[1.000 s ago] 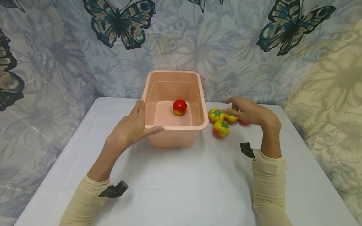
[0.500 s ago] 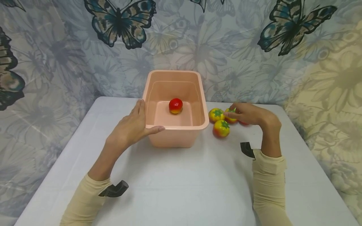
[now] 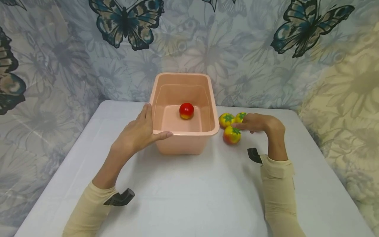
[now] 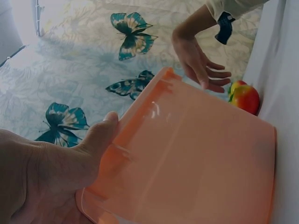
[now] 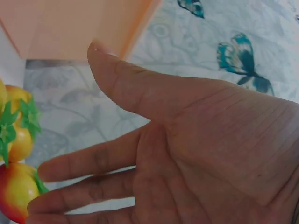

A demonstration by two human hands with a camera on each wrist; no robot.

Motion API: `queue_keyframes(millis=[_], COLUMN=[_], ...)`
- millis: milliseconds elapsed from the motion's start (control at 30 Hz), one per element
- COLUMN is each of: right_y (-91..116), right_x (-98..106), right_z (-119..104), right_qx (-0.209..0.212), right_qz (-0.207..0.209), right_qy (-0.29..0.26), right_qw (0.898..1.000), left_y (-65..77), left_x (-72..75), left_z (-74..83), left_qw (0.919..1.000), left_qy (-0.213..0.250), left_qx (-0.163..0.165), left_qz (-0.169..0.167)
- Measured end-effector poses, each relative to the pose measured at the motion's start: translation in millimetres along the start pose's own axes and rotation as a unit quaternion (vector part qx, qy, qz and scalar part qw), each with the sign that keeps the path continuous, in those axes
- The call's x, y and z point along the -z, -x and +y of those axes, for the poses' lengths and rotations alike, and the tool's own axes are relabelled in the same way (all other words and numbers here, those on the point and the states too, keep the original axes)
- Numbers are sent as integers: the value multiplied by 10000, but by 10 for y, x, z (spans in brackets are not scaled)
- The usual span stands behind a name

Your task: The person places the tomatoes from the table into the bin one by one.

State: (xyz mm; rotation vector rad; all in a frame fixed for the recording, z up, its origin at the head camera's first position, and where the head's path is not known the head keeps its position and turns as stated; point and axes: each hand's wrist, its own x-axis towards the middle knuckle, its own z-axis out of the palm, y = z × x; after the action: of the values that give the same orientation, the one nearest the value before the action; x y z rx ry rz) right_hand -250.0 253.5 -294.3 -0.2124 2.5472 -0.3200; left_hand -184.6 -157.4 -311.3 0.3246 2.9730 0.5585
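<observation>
A peach-coloured plastic bin (image 3: pixel 188 144) stands near the back of the table. My left hand (image 3: pixel 136 131) lies flat along its left side, the thumb stretched over the front rim. Inside the bin is a red and yellow toy tomato (image 3: pixel 186 111). To the right of the bin, three more show: a front tomato (image 3: pixel 232 135), a left tomato (image 3: pixel 226 120) and a back tomato (image 3: pixel 240 117) partly covered by my right hand (image 3: pixel 256 122). That hand's fingers are extended, fingertips right at the front tomato's green top. In the right wrist view the palm (image 5: pixel 219 135) holds nothing.
A white-covered table (image 3: pixel 189 194) bears everything. Cloth with butterfly prints (image 3: pixel 127 24) hangs behind the table and on both sides. A black wrist camera (image 3: pixel 119 198) sticks out from the left sleeve, another camera (image 3: pixel 254 155) from the right.
My right hand has lowered among the tomatoes and come nearer and leftward. It now hides the red one seen earlier behind it. The tomato in the bin has rolled slightly left, then back right.
</observation>
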Motion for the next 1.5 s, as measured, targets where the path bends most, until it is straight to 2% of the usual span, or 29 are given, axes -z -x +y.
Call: queue_keyframes(millis=[233,300,400,533,833,1033,1267,1500], right_y=[-105,-222,-318,-374,-508,-595,-587,-430], right_x=[-26,-64,-83,-94,-176,-204,-204,-148], right_z=[-3,75,73,7,-3,-22,-12,0], right_qx=[-315,-445,-755,-766,-1016,-1259,-1289,-1182], right_qz=[-148,-213,-466,-757,-782,-982,-1072,-734], right_qy=[72,79,107,356,352,533,400,216], right_qw=[9994,9987,9960,9935,9911,9857,9850,9900], left_y=[4,3,-2,-7,-4,-6,-4,-9], left_x=[22,22,16,9,12,10,13,16], left_z=[13,17,23,29,24,32,29,28], left_qw=[10000,10000,10000,10000,10000,10000,10000,10000], left_qy=[20,22,37,77,29,52,30,37], left_qx=[37,37,32,43,43,47,33,45], left_qz=[4,20,25,28,6,-20,-6,-1])
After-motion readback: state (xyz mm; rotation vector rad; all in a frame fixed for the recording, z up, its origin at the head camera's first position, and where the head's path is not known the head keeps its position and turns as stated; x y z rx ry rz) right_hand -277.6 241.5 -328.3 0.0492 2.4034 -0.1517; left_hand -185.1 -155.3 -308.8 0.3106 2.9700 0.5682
